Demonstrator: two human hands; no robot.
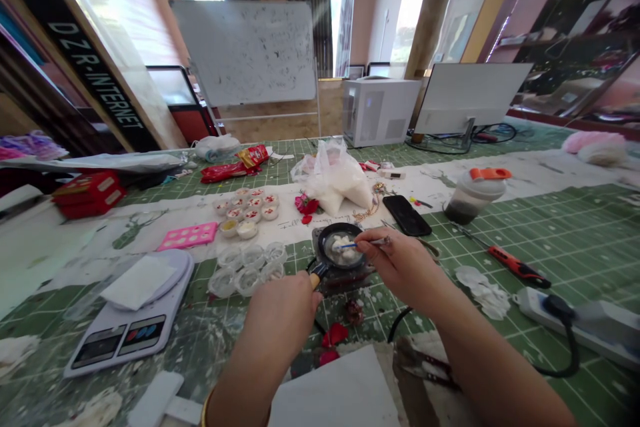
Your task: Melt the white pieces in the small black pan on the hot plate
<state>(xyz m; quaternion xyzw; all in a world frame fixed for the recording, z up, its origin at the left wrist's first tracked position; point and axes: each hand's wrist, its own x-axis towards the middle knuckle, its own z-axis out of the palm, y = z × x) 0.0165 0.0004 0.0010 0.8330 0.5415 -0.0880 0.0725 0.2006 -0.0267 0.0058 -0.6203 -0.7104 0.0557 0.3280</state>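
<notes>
My left hand point(286, 308) is wrapped round the wooden-ended handle of a small black frying pan point(323, 240). White lumps in cloudy liquid point(345, 255) lie in the pan, which rests on a small dark hot plate point(353, 282). In the closed fingers of my right hand point(397, 263) is a thin stirring stick point(349, 246), its bluish end reaching into the pan; its exact kind is unclear. Left of the pan stand several clear empty cups point(249, 278). Behind them, small cups filled with white and topped with red bits point(253, 213) stand grouped together.
A white kitchen scale point(170, 287) and pink mould point(189, 236) lie left. Behind the pan sits a plastic bag of white granules point(345, 190). On the right are a black phone point(407, 215), a lidded shaker point(473, 197), a red-black screwdriver point(520, 267) and a power strip point(535, 307).
</notes>
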